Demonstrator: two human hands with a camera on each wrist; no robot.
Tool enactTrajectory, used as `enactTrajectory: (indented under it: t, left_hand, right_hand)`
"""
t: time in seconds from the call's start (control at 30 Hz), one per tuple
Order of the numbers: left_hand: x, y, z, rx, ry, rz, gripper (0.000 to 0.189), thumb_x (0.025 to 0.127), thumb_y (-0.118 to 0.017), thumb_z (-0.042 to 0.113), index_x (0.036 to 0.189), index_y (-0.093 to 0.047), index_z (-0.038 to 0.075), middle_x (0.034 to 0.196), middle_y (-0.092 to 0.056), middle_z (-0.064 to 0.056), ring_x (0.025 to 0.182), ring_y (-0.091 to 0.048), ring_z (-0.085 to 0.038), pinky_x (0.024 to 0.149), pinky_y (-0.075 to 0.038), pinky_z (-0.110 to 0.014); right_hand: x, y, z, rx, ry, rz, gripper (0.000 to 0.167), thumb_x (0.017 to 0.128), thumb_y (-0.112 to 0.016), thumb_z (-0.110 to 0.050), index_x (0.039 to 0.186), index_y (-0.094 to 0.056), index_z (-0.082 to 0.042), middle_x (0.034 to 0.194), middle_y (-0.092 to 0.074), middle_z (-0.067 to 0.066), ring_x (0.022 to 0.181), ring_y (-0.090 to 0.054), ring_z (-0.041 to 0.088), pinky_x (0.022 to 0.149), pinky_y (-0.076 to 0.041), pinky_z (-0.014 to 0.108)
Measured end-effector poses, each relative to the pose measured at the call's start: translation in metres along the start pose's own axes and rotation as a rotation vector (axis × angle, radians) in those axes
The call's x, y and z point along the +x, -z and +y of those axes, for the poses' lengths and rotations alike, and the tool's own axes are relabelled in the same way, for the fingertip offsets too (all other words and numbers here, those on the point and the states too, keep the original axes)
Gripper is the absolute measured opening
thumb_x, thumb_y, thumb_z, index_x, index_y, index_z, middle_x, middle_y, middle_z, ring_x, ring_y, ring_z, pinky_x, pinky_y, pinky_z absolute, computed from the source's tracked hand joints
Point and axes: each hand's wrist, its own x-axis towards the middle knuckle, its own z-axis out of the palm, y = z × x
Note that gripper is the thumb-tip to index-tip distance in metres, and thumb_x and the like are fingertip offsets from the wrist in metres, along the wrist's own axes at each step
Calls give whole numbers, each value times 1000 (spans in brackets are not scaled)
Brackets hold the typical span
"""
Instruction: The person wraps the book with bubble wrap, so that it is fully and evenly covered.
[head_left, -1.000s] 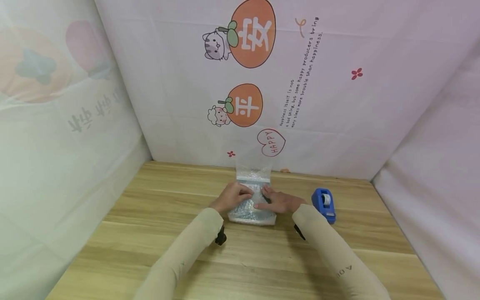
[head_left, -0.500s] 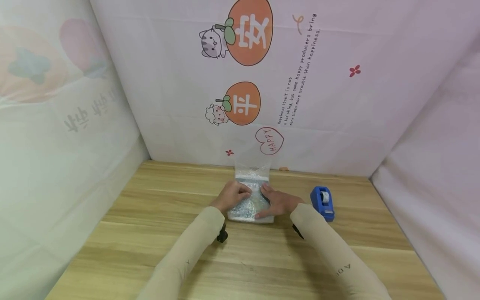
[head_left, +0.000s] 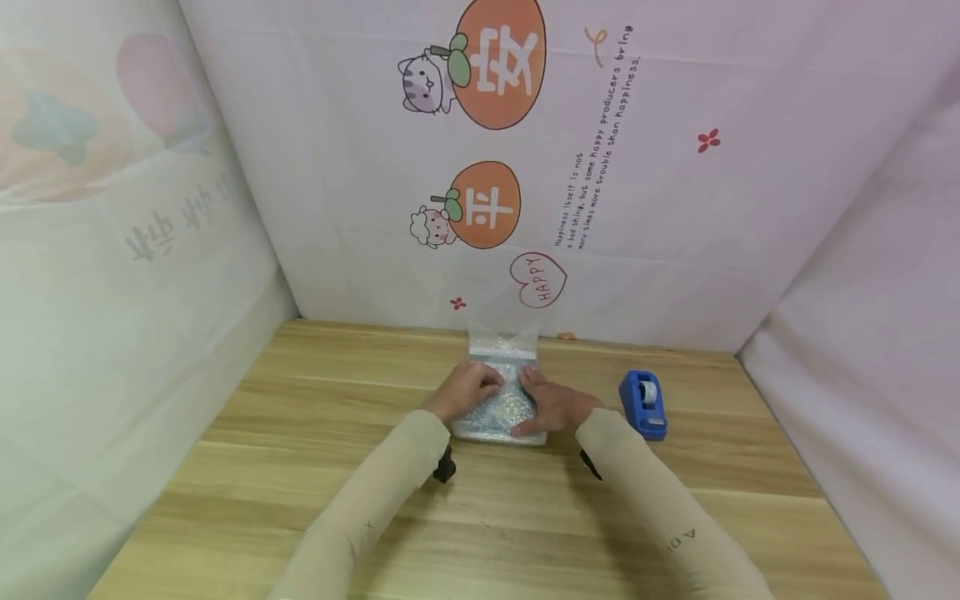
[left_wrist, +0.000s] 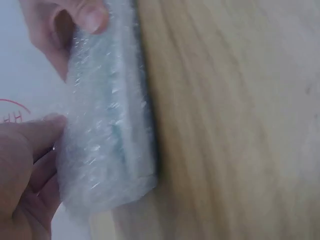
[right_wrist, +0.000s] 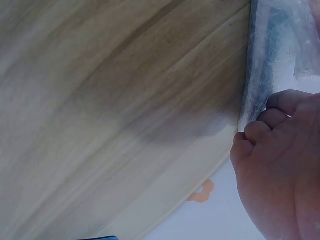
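Note:
A flat, bluish package in clear bubble wrap lies on the wooden table, a loose end of the wrap reaching toward the back cloth. My left hand grips its left side with curled fingers; in the left wrist view, the left thumb is right at the bubble wrap's edge. My right hand holds the right side, its thumb down near the front edge and its fingers at the far part. Seen from the right wrist, the right hand's fingers line up along the package's side.
A blue tape dispenser with a roll of tape stands to the right of the right hand. Printed white cloth hangs behind the wooden table and along both sides.
The right thumb has slid toward the package's front edge, and the wrap there lies flatter. The left hand has stayed nearly in place. The head view has shifted slightly.

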Motion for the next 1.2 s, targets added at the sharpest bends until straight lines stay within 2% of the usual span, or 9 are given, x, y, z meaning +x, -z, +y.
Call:
enactTrajectory:
  t: [0.1,0.23,0.33,0.5,0.6,0.73,0.97,1.2]
  left_hand:
    - [-4,6,-1,-45,38,-46,29,105,-66,14,131,-72,2,133,-74,-13,124,-71,-28,109,-58,-42]
    - [-12,15,-1,-12,64,-71,51,108,-63,23,152,-53,0,155,-58,-18,143,-57,-34,122,-46,-47]
    - [-24,24,6,115,21,-88,64,108,-63,27,159,-40,-3,163,-47,-21,152,-47,-36,128,-38,-48]
    - [-52,31,28,325,-31,-185,81,107,-63,35,165,-23,-5,173,-27,-23,161,-31,-35,133,-28,-47]
    - [-67,25,38,444,-61,-236,87,106,-62,41,166,-20,-6,175,-20,-23,163,-24,-36,134,-24,-47]
    - [-80,10,46,534,-101,-275,89,106,-60,47,165,-20,-7,175,-18,-24,164,-21,-37,134,-24,-49]
    - [-94,-13,50,502,-44,-317,92,108,-51,55,168,-11,-2,178,-5,-18,167,-9,-32,136,-20,-47]
    - [-94,-26,44,525,-17,-273,94,107,-47,60,168,-11,-1,179,-7,-17,167,-10,-31,136,-19,-46]
  right_hand:
    - [1,-1,-1,3,4,3,123,90,-71,-69,170,-2,-5,179,8,16,167,1,33,136,-17,51]
    - [1,-2,-2,11,12,9,123,91,-72,-68,170,-2,-5,179,8,16,167,0,34,135,-18,53]
    - [1,-1,-2,2,8,11,123,91,-71,-68,170,-2,-5,179,7,16,167,-1,34,135,-19,53]
    - [0,0,-3,-15,3,11,122,92,-71,-67,170,-2,-4,179,7,17,167,-1,35,135,-19,53]
    - [-1,1,-3,-15,1,8,121,92,-71,-66,170,-3,-4,179,7,17,167,-1,36,135,-18,53]
    - [-2,1,-3,-17,-3,10,121,92,-71,-66,170,-4,-3,179,5,17,167,-2,36,135,-19,54]
    - [-2,0,-3,-15,8,13,120,92,-73,-64,169,-5,-1,178,4,20,167,-3,37,135,-18,53]
    - [-1,0,-3,-27,19,9,120,93,-71,-64,168,-4,2,178,4,22,167,-2,38,135,-17,53]
